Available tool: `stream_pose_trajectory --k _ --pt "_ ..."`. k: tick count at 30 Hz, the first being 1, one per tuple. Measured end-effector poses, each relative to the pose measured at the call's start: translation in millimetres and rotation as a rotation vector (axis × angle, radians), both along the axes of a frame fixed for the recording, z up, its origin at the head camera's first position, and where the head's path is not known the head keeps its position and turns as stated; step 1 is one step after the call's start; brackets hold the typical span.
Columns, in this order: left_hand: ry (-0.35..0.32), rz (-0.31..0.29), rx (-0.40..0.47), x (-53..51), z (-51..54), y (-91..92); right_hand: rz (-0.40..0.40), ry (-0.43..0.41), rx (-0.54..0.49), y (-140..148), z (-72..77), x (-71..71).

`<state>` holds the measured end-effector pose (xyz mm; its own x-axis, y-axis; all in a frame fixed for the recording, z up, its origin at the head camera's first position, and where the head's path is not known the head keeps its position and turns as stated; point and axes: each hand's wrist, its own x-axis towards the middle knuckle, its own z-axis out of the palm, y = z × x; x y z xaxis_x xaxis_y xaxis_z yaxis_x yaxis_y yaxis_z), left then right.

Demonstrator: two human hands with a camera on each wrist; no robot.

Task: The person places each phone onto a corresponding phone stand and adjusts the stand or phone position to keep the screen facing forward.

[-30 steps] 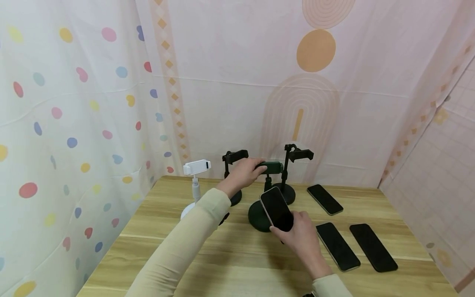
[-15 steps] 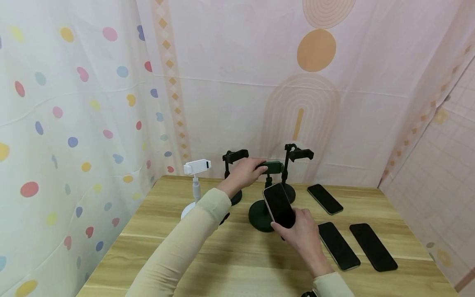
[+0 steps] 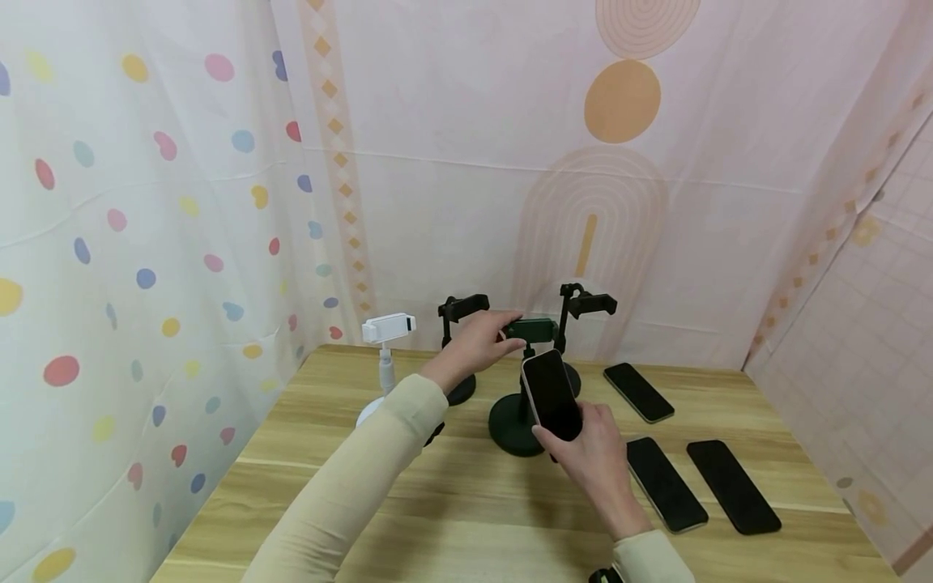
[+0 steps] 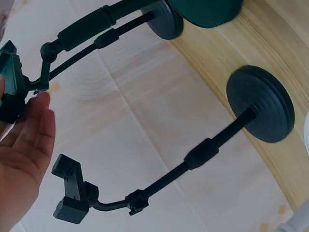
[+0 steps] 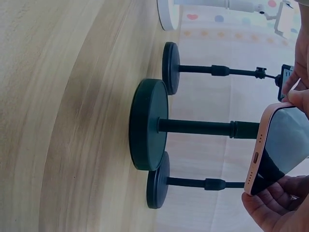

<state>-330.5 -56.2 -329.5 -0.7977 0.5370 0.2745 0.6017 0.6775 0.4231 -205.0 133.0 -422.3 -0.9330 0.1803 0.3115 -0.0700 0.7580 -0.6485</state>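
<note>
My left hand [image 3: 477, 348] is at the left end of the dark green phone stand's clamp [image 3: 534, 330], fingers behind it and thumb in front. In the left wrist view, fingers [image 4: 41, 113] curl up behind that clamp; its outer end is cut off by the frame. My right hand [image 3: 594, 453] grips a smartphone [image 3: 551, 397] by its long edges, dark screen towards me, tilted just below the clamp. The right wrist view shows the phone's pinkish edge [image 5: 260, 145] in front of the stand's post. The stand's round base [image 3: 510, 425] rests on the table.
A white phone stand [image 3: 389, 328] is on the left, partly behind my sleeve. Two black stands [image 3: 464, 308] rise behind my left hand and behind the green one. Several dark smartphones [image 3: 637, 392] lie on the right of the wooden table [image 3: 452, 526]. Patterned curtains enclose the back.
The phone in my right hand has risen slightly towards the green clamp and stands more upright. My left thumb has shifted a little lower at the clamp; the stands have stayed in place.
</note>
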Motion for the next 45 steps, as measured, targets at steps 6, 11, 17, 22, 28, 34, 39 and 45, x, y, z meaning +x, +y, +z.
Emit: stream_pose_trajectory --k 6,11,17,22,28,34,39,45 --pt "0.18 -0.023 -0.063 1.6 -5.9 -3.1 0.0 0.016 -0.008 0 0.1 -0.3" --pt "0.306 -0.013 -0.11 2.7 -10.1 -4.6 0.009 0.034 -0.009 -2 -0.4 -0.8" --pt "0.415 -0.004 -0.094 4.0 -14.6 -9.1 0.022 0.042 -0.006 -3 0.0 -2.3" --pt "0.457 -0.004 -0.083 5.4 -17.9 -13.5 0.027 0.052 -0.022 -5 -0.5 -5.6" --pt "0.48 -0.012 -0.069 6.5 -19.4 -15.0 0.022 0.073 -0.057 -8 0.2 -11.5" --pt "0.468 0.005 -0.085 7.5 -20.6 -15.3 0.021 0.092 -0.11 -14 6.4 -16.5" --pt "0.471 0.016 -0.075 7.3 -21.5 -15.2 0.021 0.094 -0.149 -19 12.1 -21.7" --pt "0.52 0.007 -0.057 7.7 -22.7 -15.4 0.019 0.109 -0.175 -25 17.8 -28.6"
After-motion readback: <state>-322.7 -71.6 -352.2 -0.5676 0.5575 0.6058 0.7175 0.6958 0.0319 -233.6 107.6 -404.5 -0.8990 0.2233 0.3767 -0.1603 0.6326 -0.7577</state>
